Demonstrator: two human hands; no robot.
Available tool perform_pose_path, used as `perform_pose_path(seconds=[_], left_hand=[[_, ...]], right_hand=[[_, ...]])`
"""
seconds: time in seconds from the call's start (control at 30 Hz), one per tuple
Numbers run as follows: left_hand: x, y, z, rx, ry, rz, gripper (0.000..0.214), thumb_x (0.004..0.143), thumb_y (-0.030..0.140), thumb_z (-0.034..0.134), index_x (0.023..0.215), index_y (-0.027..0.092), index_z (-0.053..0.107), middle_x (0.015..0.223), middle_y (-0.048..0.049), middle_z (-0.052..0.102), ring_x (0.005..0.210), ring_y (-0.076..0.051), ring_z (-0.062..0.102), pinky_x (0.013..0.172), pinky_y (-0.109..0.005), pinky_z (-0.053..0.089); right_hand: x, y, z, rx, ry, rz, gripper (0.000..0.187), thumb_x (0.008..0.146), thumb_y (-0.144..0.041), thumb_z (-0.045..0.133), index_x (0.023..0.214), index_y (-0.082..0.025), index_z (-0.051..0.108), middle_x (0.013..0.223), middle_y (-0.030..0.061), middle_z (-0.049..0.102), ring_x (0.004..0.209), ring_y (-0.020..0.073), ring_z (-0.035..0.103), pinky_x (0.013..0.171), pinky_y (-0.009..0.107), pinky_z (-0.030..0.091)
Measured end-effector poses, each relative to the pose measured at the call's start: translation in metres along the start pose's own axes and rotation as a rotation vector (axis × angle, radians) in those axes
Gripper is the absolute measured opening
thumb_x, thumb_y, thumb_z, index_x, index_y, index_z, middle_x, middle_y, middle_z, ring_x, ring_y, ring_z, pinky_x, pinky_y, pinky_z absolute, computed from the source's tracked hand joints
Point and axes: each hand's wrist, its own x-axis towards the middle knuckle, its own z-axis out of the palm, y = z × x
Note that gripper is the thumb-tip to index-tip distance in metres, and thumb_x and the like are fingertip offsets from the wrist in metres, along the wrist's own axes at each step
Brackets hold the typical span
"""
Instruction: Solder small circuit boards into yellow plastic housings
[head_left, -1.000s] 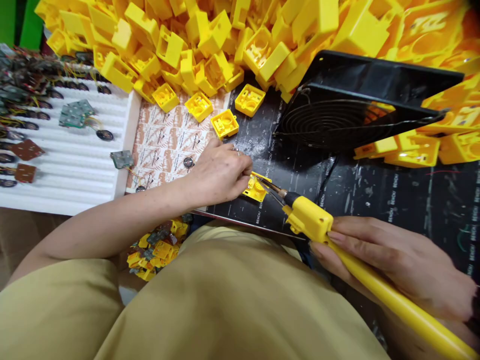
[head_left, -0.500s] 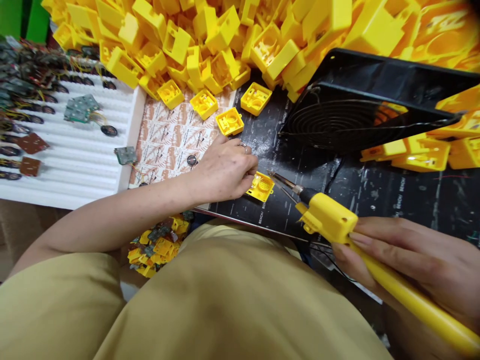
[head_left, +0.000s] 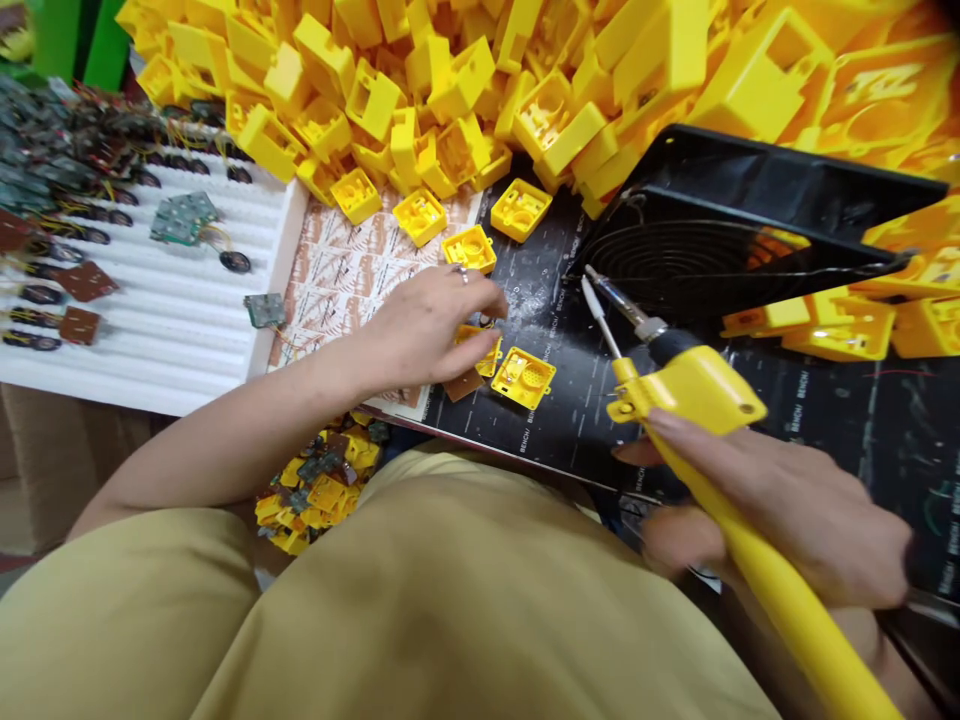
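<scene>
Black bench [head_left: 574, 425], backed by a heap of cases [head_left: 469, 75]. Right hand [head_left: 795, 500] closed on the iron [head_left: 701, 390]; tip clear of the open case [head_left: 523, 378], flat beside the left hand [head_left: 420, 325]. Left thumb and fingers parted at a second case [head_left: 491, 361] — grip cannot be told. Advised: brace the rim, fingers off the tip.

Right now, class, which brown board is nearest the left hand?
The brown board showing just below the thumb of the left hand, over the black bench top. The other plainly visible brown boards are farther away on the white tray.
</scene>
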Motion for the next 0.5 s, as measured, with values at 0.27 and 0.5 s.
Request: perform_pose_path(seconds=[0.27,0.5], left_hand=[[-0.059,-0.007,0.025,0.055,-0.036,0.169,0.048,0.091,0.035,0.051,0.133,0.013,0.051,0.142,-0.0215,0.048,0.127,-0.032,0.050,0.104,-0.049,0.042],[-0.073,0.001,0.027,0.065,-0.009,0.054,0.061,0.085,0.040,0.059,0.141,0.016,0.045,0.146,-0.0225,0.042,0.126,-0.036,0.050,0.098,-0.052,0.047]], right_hand=[[0.030,0.029,0.052,-0.192,-0.072,-0.190,0.044,0.087,-0.038,0.065,0.123,-0.016,0.052,0.093,0.0074,0.067,0.080,0.0171,0.068,0.070,0.025,0.054],[0.033,0.012,0.069,-0.149,-0.037,-0.171,0.040,0.086,-0.027,0.068,0.122,-0.019,0.052,0.090,0.0037,0.067,0.076,0.0124,0.067,0.066,0.020,0.052]])
